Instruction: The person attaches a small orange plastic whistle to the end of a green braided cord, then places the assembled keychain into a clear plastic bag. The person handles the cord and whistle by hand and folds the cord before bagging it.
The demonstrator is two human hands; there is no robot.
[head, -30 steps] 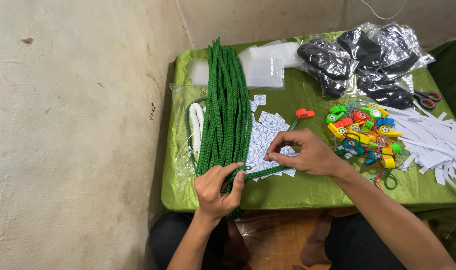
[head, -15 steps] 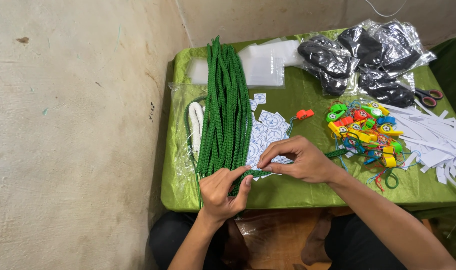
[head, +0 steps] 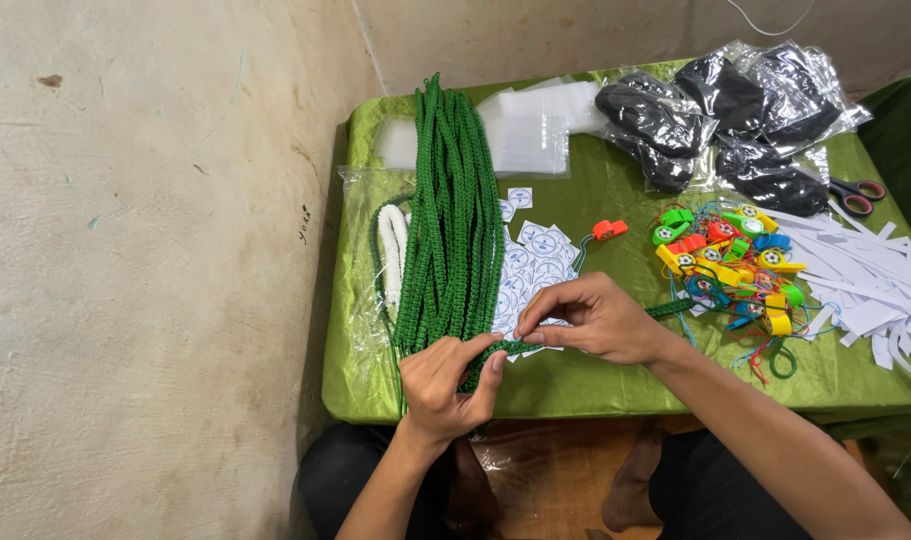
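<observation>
Left hand has shifted slightly toward the table edge, fingers curled, pinching one green braided cord below the cord bundle. Right hand has moved closer, thumb and forefinger gripping the same cord, stickers just behind.

This looks like a small home workshop for hand assembly, set up on the floor of a plain room. A low tabletop draped in shiny green cloth stands against a bare, stained plaster wall. Stock lies sorted in batches: a bundle of green braided cords, a spread of round white stickers, a heap of bright plastic whistles, cut paper strips, clear bags of black pieces, and scissors.
</observation>
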